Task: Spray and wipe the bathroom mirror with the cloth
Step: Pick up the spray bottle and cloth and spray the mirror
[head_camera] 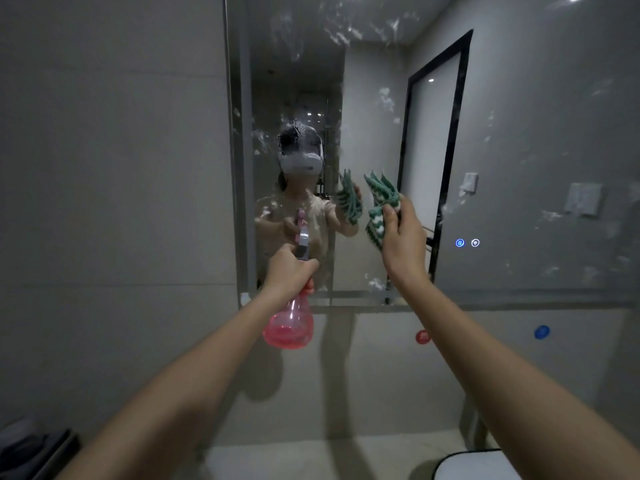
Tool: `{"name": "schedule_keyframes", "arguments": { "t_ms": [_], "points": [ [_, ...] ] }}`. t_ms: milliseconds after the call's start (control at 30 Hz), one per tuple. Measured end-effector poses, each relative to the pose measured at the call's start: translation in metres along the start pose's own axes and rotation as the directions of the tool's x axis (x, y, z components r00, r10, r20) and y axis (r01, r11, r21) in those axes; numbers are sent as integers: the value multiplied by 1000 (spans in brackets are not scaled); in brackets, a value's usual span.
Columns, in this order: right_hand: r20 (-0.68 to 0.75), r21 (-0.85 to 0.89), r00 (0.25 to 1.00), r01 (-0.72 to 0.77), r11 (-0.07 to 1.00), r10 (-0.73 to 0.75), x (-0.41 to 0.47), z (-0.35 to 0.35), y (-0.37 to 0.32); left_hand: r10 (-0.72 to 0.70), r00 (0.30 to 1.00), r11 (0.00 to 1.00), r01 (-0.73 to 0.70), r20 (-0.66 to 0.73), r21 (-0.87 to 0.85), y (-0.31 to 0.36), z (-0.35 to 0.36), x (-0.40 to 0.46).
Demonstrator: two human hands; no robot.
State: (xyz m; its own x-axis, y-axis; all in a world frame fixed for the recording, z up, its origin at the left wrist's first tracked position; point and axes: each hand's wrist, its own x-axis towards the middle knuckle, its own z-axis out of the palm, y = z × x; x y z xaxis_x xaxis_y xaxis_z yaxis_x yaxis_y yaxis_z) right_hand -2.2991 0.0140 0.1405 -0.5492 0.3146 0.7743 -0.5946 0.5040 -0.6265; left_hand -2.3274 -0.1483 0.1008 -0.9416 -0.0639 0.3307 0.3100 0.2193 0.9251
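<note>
The bathroom mirror (519,150) fills the wall ahead and carries white foam spots and wet streaks. My left hand (289,268) grips the neck of a pink spray bottle (289,327), its nozzle pointing at the glass near the mirror's lower left. My right hand (401,233) is raised in front of the mirror and pinches a bunched green-and-white cloth (379,202) close to the glass. The reflection shows a person with both arms raised, the bottle and the cloth.
A grey tiled wall (110,202) stands left of the mirror frame. Two lit touch buttons (467,242) glow on the glass. Red (422,337) and blue (542,331) round stickers sit on the wall below. A white basin edge (467,465) shows at bottom right.
</note>
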Motion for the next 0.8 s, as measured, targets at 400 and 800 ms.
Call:
{"name": "schedule_keyframes", "arguments": {
  "t_ms": [400,800],
  "points": [
    [-5,-41,1000,-6,999,6,-18,5,6,30,1000,993,-31,10,113,-15,11,-19],
    [-76,-130,996,-57,990,48,-27,-36,33,-33,981,998,23,193,54,-39,74,-35]
  ]
}}
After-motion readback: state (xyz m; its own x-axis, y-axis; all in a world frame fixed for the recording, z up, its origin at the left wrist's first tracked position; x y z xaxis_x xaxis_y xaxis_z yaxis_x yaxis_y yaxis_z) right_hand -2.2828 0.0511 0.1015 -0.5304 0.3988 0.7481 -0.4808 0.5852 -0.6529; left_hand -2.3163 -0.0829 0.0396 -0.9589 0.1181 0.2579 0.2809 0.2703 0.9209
